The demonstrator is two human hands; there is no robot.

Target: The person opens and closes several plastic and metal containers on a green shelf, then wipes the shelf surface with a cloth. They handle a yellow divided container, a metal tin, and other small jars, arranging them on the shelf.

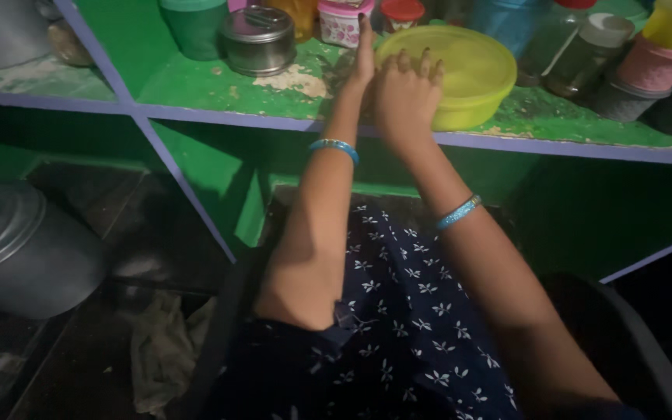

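In the head view, a round yellow lidded tub (468, 66) sits upright on the green shelf (219, 85), close to the shelf's purple front edge (554, 148). Being round, it shows no long axis; its lid faces up and it lies wider than it is tall. The right hand (407, 97) rests against the tub's left side, fingers (421, 62) spread and bent over the lid's rim, loosely cupping rather than clamped shut. The left hand (363, 58) stands just beside it, open, fingers straight and pointing to the back of the shelf; whether it touches the tub cannot be told. Each wrist bears a blue bangle (334, 146).

Crowding the tub: a steel tin with a clasp lid (258, 39) and a green canister (194, 27) to the left, a small patterned pot with a pink lid (341, 22) and a red-lidded jar (402, 12) behind, dark jars (585, 50) and a pink tub (651, 66) to the right. All are closed; their contents cannot be seen. Below left stands a large grey metal vessel (25, 249)
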